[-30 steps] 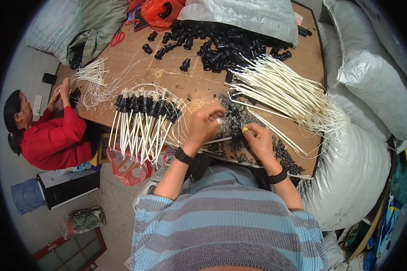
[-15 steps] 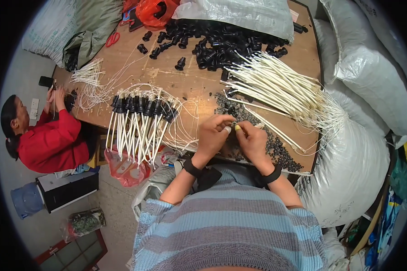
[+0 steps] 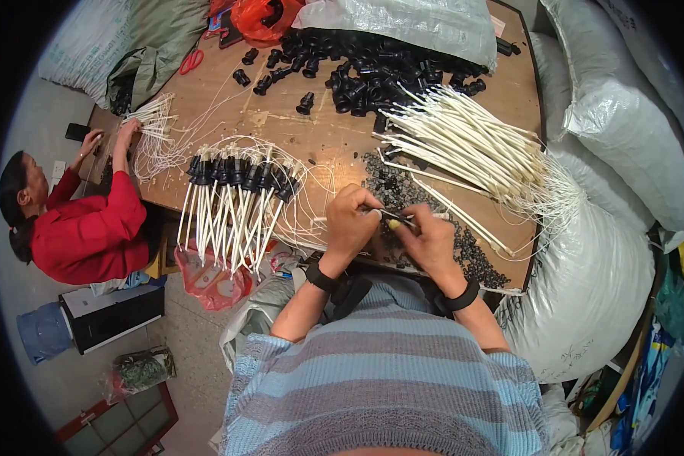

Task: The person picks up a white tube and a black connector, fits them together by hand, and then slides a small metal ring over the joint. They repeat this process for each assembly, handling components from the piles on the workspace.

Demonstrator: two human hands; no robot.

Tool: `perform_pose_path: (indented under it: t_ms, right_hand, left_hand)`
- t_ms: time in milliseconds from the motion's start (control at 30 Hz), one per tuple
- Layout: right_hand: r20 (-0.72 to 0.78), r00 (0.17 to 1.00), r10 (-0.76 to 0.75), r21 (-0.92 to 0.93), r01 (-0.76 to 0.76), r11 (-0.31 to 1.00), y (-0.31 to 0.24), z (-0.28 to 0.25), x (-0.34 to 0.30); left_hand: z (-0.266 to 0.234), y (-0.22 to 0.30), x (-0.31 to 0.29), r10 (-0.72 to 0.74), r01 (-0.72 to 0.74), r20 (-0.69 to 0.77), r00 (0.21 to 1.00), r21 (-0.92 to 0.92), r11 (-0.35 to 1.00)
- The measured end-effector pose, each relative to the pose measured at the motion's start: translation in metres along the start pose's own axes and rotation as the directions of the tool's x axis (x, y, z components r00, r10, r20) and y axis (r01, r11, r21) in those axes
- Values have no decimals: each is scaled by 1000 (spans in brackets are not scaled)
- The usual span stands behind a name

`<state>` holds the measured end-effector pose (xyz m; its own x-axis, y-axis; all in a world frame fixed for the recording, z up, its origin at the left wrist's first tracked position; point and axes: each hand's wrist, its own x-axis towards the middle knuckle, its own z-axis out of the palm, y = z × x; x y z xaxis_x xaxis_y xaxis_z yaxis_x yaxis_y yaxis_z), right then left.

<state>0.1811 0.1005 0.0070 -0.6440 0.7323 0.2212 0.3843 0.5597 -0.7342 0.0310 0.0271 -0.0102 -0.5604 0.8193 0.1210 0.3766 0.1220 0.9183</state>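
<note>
At the near edge of the table, my left hand (image 3: 353, 226) and my right hand (image 3: 431, 236) work close together, both with fingers pinched. A thin dark piece (image 3: 397, 217) runs between the fingertips; its kind is too small to make out. White wrapping covers my left thumb tip, and yellow shows on my right thumb. Small black parts (image 3: 475, 258) lie scattered under and beside my hands. Left of them is a row of black lamp sockets (image 3: 239, 176) with white sleeved wires hanging over the table edge. A large bundle of white sleeved wires (image 3: 463, 144) lies beyond my right hand.
Loose black sockets (image 3: 357, 83) are heaped at the back beneath a white woven sack (image 3: 403, 26). Red scissors (image 3: 191, 61) lie at the far left. A co-worker in red (image 3: 83, 235) handles more white wires (image 3: 156, 125). Bulging white sacks (image 3: 593, 281) crowd the right side.
A thin dark piece now shows between my fingertips, and my hands have moved slightly apart. The co-worker's nearer hand has moved to the white wires.
</note>
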Motion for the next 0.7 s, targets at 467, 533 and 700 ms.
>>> perform_pose_path:
  t_ms: [467, 533, 700]
  right_hand:
    - [287, 928, -237, -273, 317, 908, 2, -26, 4]
    - [244, 944, -221, -160, 264, 951, 10, -19, 4]
    - [417, 904, 93, 35, -118, 992, 8, -24, 29]
  left_hand:
    - [-18, -3, 11, 118, -169, 341, 933, 122, 978]
    - [-16, 2, 5, 135, -197, 321, 937, 170, 966]
    - [-7, 16, 0, 226, -302, 293, 929, 249, 920]
